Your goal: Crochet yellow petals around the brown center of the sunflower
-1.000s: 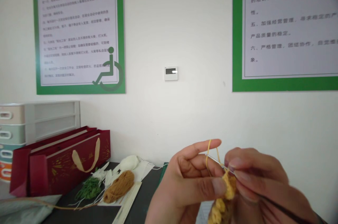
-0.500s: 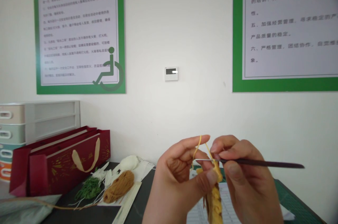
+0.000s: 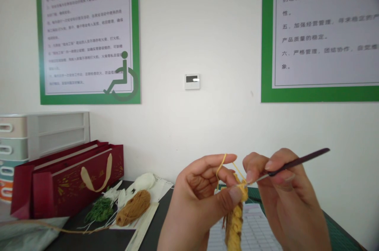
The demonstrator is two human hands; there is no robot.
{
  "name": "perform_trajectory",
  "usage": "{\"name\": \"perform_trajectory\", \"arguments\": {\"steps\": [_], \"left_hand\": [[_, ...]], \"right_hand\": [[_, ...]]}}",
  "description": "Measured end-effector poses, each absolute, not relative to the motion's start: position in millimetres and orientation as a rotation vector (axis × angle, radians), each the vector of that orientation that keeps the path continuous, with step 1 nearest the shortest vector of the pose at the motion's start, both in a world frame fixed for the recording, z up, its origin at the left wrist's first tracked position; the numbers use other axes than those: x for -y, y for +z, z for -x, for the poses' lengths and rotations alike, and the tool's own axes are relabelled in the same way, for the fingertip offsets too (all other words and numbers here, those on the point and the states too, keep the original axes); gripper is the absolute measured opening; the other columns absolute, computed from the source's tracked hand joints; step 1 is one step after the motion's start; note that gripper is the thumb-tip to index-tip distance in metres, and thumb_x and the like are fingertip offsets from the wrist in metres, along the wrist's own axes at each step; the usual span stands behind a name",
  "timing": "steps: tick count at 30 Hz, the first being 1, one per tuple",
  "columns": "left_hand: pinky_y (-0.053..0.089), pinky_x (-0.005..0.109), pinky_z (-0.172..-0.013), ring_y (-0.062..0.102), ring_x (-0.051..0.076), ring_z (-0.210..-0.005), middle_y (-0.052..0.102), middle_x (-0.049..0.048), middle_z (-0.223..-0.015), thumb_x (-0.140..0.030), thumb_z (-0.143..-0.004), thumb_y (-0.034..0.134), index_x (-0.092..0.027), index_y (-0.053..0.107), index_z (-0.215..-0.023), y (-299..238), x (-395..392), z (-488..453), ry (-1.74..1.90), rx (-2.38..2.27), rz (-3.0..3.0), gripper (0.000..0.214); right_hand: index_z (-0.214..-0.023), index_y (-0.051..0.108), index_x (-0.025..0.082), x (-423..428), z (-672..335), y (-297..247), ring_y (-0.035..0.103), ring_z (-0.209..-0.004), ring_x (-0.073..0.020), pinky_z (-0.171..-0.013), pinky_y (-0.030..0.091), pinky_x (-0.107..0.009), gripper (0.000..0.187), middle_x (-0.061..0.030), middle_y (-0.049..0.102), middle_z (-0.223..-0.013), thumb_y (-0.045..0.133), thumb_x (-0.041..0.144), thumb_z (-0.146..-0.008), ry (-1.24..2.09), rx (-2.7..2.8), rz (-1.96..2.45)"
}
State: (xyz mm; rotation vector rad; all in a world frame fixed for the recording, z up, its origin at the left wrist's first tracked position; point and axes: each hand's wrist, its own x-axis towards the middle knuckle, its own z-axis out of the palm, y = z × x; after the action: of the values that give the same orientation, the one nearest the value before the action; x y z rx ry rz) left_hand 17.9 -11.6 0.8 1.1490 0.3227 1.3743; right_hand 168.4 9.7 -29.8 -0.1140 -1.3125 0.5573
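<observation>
My left hand (image 3: 197, 199) pinches the top of a yellow crocheted piece (image 3: 235, 219) between thumb and fingers. A yellow yarn strand (image 3: 220, 163) runs over its raised index finger. My right hand (image 3: 286, 199) grips a dark crochet hook (image 3: 299, 161), whose handle points up to the right. The hook's metal tip sits in the top of the yellow piece, just beside my left thumb. Both hands are held up in front of the white wall.
On the dark table (image 3: 97, 239) at left lie a brown yarn bundle (image 3: 134, 207), green yarn (image 3: 99, 210) and white yarn (image 3: 144, 182). Dark red gift bags (image 3: 68, 182) and a plastic drawer unit (image 3: 44, 132) stand behind. A green cutting mat (image 3: 340, 239) and a printed sheet (image 3: 257, 231) lie under my hands.
The hook's handle has swung from level to pointing up and right. Its tip has moved into the top of the yellow piece. My left hand has barely shifted.
</observation>
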Motion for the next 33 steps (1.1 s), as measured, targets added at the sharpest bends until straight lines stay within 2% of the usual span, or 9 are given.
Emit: {"name": "perform_trajectory", "arguments": {"steps": [7, 13, 17, 21, 24, 27, 30, 33], "left_hand": [[0.049, 0.022, -0.066, 0.061, 0.012, -0.07, 0.071, 0.0011, -0.073, -0.01, -0.065, 0.093, -0.021, 0.085, -0.099, 1.4, 11.0, -16.8, 1.351, -0.296, -1.147, 0.037], [0.048, 0.023, -0.067, 0.062, 0.012, -0.069, 0.071, 0.001, -0.073, -0.011, -0.064, 0.095, -0.02, 0.085, -0.099, 0.6, 11.0, -17.4, 1.363, -0.3, -1.131, 0.038], [0.049, 0.024, -0.069, 0.063, 0.012, -0.071, 0.071, 0.0007, -0.073, -0.012, -0.063, 0.096, -0.02, 0.085, -0.099, 1.2, 12.2, -18.8, 1.398, -0.308, -1.126, 0.038], [0.049, 0.025, -0.069, 0.064, 0.013, -0.071, 0.072, 0.0002, -0.073, -0.013, -0.063, 0.096, -0.021, 0.085, -0.098, 1.0, 14.0, -20.4, 1.449, -0.315, -1.126, 0.038], [0.049, 0.025, -0.069, 0.064, 0.013, -0.072, 0.072, -0.0001, -0.072, -0.013, -0.062, 0.097, -0.021, 0.086, -0.097, 0.1, 14.4, -20.6, 1.467, -0.301, -1.116, 0.038], [0.049, 0.024, -0.067, 0.064, 0.013, -0.07, 0.072, 0.0003, -0.072, -0.013, -0.062, 0.097, -0.022, 0.086, -0.097, -0.3, 13.3, -20.1, 1.459, -0.297, -1.114, 0.038], [0.048, 0.022, -0.065, 0.063, 0.012, -0.068, 0.072, 0.0004, -0.071, -0.014, -0.061, 0.098, -0.022, 0.086, -0.096, 0.3, 12.2, -19.4, 1.432, -0.286, -1.115, 0.038], [0.048, 0.021, -0.066, 0.062, 0.011, -0.068, 0.071, 0.0006, -0.072, -0.014, -0.061, 0.098, -0.021, 0.086, -0.097, 1.0, 11.9, -18.5, 1.406, -0.282, -1.11, 0.038]], "right_hand": [[-0.102, 0.063, 0.029, -4.6, -170.6, -27.6, 0.066, -0.079, -0.0186, -0.071, 0.055, -0.034, 0.011, -0.0015, 0.074, -0.079, 0.054, 0.036, -0.104, 0.416, 1.346, 0.116], [-0.098, 0.067, 0.027, 1.1, -160.0, -21.8, 0.069, -0.074, -0.017, -0.074, 0.056, -0.035, 0.006, -0.0012, 0.077, -0.081, 0.064, 0.032, -0.1, 0.299, 1.262, 0.069], [-0.097, 0.072, 0.026, 3.5, -156.2, -19.1, 0.071, -0.075, -0.0195, -0.066, 0.057, -0.035, 0.003, -0.0031, 0.08, -0.083, 0.069, 0.026, -0.096, 0.226, 1.257, 0.059], [-0.099, 0.077, 0.026, 4.6, -153.9, -19.4, 0.072, -0.073, -0.0203, -0.064, 0.057, -0.036, 0.013, -0.003, 0.081, -0.084, 0.072, 0.017, -0.091, 0.127, 1.25, 0.052], [-0.098, 0.077, 0.026, 3.5, -151.9, -21.6, 0.073, -0.074, -0.0202, -0.064, 0.057, -0.035, 0.014, -0.0033, 0.081, -0.084, 0.073, 0.015, -0.09, 0.128, 1.221, 0.036], [-0.1, 0.074, 0.027, 0.1, -154.5, -25.4, 0.072, -0.077, -0.0199, -0.066, 0.057, -0.035, 0.011, -0.0041, 0.08, -0.087, 0.07, 0.018, -0.094, 0.176, 1.235, 0.054], [-0.101, 0.069, 0.028, -4.4, -161.3, -29.7, 0.071, -0.078, -0.0191, -0.074, 0.057, -0.038, 0.005, -0.0023, 0.076, -0.083, 0.064, 0.027, -0.099, 0.254, 1.25, 0.075], [-0.102, 0.066, 0.029, -6.6, -164.2, -31.1, 0.07, -0.077, -0.0191, -0.081, 0.055, -0.042, 0.007, -0.0019, 0.076, -0.082, 0.061, 0.033, -0.101, 0.275, 1.28, 0.097]]}}
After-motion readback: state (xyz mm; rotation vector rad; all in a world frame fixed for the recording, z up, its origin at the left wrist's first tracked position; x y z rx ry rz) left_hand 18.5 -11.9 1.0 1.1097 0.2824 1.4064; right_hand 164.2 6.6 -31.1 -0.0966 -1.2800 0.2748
